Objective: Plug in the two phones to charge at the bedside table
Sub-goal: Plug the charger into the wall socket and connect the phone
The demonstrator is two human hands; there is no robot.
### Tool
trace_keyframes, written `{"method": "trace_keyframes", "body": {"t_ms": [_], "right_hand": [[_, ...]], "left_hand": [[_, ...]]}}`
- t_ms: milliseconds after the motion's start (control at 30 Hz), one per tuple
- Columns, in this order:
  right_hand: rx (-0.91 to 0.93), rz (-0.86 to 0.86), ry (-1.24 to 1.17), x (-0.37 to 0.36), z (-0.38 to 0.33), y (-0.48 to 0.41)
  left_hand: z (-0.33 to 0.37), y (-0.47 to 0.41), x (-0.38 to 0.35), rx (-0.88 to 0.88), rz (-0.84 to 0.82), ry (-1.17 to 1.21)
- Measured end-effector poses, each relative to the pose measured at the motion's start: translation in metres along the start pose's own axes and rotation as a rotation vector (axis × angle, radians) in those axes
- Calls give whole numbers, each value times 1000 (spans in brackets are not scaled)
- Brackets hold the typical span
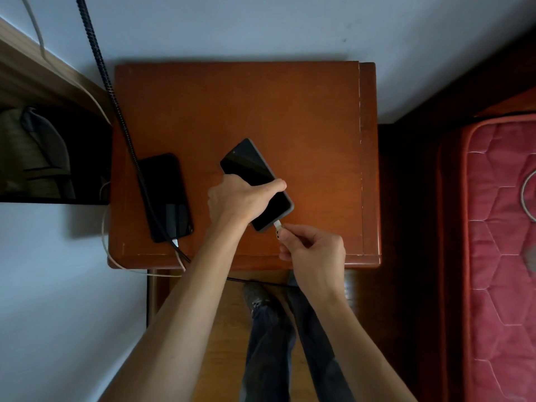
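Note:
Two dark phones are over the brown bedside table (304,111). The left phone (165,195) lies flat near the table's left edge with a white plug (175,242) at its near end. My left hand (235,198) grips the second phone (255,181) across its middle, thumb over the screen. My right hand (313,248) pinches a white charger plug (278,226) that sits at this phone's bottom port. Whether the plug is fully in, I cannot tell.
A black braided cable (116,108) runs from the wall across the left phone and off the table's front edge. A white cable (104,236) loops off the table's left side. A red mattress (499,256) lies to the right. My legs (269,329) stand below the table.

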State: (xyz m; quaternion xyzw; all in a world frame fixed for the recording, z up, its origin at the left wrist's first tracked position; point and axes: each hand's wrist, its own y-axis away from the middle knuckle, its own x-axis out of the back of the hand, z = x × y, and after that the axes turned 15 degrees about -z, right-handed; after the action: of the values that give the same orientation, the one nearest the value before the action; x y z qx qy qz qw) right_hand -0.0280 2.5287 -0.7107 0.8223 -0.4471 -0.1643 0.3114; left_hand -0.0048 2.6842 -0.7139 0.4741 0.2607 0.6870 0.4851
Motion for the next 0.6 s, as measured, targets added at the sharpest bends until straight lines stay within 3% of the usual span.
{"method": "trace_keyframes", "body": {"t_ms": [300, 500, 600], "right_hand": [[-51, 15, 72, 0, 17, -12], [-21, -15, 391, -1, 26, -20], [-68, -46, 411, 3, 27, -22]], "left_hand": [[0, -6, -14, 74, 89, -155], [-8, -11, -37, -30, 226, -365], [-14, -10, -43, -54, 265, -466]]}}
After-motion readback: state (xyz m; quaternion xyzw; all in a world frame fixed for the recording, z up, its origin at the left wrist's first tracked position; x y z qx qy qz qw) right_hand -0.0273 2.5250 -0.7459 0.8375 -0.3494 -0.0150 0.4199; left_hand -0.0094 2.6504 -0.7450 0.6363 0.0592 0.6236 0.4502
